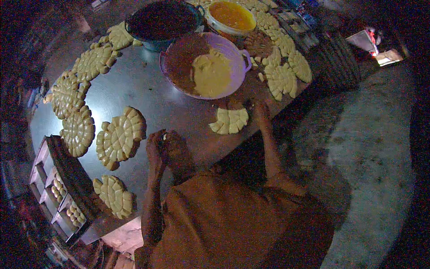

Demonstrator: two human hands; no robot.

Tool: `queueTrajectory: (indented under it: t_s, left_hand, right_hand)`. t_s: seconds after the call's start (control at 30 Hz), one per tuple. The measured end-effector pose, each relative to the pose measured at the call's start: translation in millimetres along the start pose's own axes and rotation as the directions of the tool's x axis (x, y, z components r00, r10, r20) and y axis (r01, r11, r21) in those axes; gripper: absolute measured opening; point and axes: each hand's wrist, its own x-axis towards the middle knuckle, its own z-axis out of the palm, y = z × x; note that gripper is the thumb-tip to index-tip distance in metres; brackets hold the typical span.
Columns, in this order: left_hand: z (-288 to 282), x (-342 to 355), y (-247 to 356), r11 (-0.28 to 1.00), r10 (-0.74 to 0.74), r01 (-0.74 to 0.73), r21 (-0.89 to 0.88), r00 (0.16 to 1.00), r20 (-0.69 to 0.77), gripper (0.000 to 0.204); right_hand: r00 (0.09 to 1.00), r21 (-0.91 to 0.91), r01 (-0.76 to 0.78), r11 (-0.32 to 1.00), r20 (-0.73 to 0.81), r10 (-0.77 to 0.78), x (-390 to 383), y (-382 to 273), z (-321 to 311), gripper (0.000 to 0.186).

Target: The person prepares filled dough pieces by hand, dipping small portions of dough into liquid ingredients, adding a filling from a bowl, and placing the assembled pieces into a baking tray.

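My left hand is closed near the middle of the metal table, a small pale bit showing at its fingers; what it holds is unclear. My right hand is at the table's right side, its fingers dim and blurred, beside a partly missing round of segmented pale dough. Just above that piece sits a lilac two-handled basin with pale batter inside. More segmented dough rounds lie to the left of my left hand.
A dark basin and a tub of orange-yellow stuff stand at the back. Several dough rounds line both sides. Stacked trays with small dough pieces sit at the left edge. A grey floor lies right of the table.
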Motion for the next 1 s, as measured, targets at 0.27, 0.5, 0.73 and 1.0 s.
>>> queueTrajectory:
  t_s: [0.27, 0.5, 0.73, 1.0]
  left_hand:
    - [-42, 8, 57, 0.916, -0.251, 0.248, -0.316, 0.967, 0.03, 0.018]
    - [-65, 21, 142, 0.984, -0.038, 0.001, -0.178, 0.978, -0.205, 0.021]
    - [-41, 45, 190, 0.885, 0.463, -0.446, 0.13, 0.873, -0.152, 0.015]
    - [-27, 66, 156, 0.542, 0.077, 0.083, -0.836, 0.986, 0.148, 0.044]
  right_hand:
    - [0.973, 0.073, 0.226, 0.971, -0.056, -0.222, 4, 39, 4, 0.033]
    - [0.918, 0.887, -0.274, 0.371, 0.356, -0.173, -39, -173, -100, 0.035]
    - [0.603, 0.572, -0.777, -0.262, 0.558, -0.571, -107, -278, -108, 0.025]
    - [0.473, 0.363, -0.878, -0.312, 0.762, -0.443, -85, -302, -70, 0.026]
